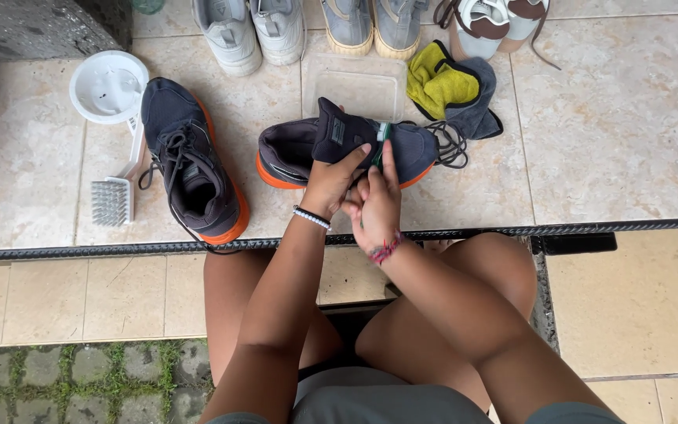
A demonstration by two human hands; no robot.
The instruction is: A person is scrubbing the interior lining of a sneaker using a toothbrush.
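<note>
Head view: the left hand point(329, 182) reaches forward from a bent elbow, palm down, and grips the raised tongue of a dark shoe point(347, 149) lying on its side, fingers wrapped over the tongue and thumb pointing right. The right hand point(374, 206) comes in beside it, touching the left, with its index finger stretched up along a small green brush point(380, 144) that it pinches against the shoe's opening; most of the brush is hidden, so its shape is unclear. Both forearms rise from the person's bare knees at the bottom of the picture, a white bracelet on the left wrist and a red one on the right.

The shoe rests on the ledge point(614, 133) near its front edge, orange sole facing the person, laces point(450, 145) trailing right. Its mate point(194, 165) stands upright to the left, well apart, toe near the edge. A long-handled scrub brush point(115, 196) and a white bowl point(108, 86) lie further left. Just behind the held shoe sits a clear tub point(355, 85), and beside it a yellow and grey cloth point(453, 90). The right stretch of the ledge is bare tile.

The ledge is pale marble-like tile with a dark metal lip. Pairs of shoes point(311, 27) line its far side. Below are beige floor tiles and mossy pavers.
</note>
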